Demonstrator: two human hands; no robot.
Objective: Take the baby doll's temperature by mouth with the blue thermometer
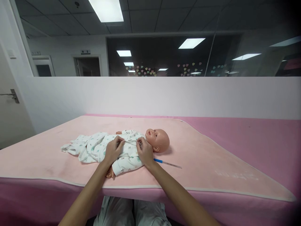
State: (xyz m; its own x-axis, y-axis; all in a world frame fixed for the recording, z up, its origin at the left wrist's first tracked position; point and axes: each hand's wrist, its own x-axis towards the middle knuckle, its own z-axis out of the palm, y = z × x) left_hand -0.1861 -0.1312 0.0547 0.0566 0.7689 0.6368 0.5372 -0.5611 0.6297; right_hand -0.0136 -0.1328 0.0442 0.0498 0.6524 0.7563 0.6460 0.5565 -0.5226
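Observation:
A baby doll [162, 139] lies on its back, its bald head to the right. It wears a white romper [94, 147] with small green and grey prints. My left hand [114, 149] pinches the romper's front edge at the doll's middle. Near the doll's neck, my right hand [145, 150] has its fingers closed on the same front edge. The cloth between both hands is slightly raised. Just right of my right wrist lies a thin clear thermometer-like stick [168, 163] with a blue end, touched by neither hand.
Beneath the doll is a peach-pink mat [207, 163] with white edging, spread over a pink padded table [235, 131]. A low white wall [164, 95] with glass above it stands behind. On the far left is a door [11, 116] with a metal handle.

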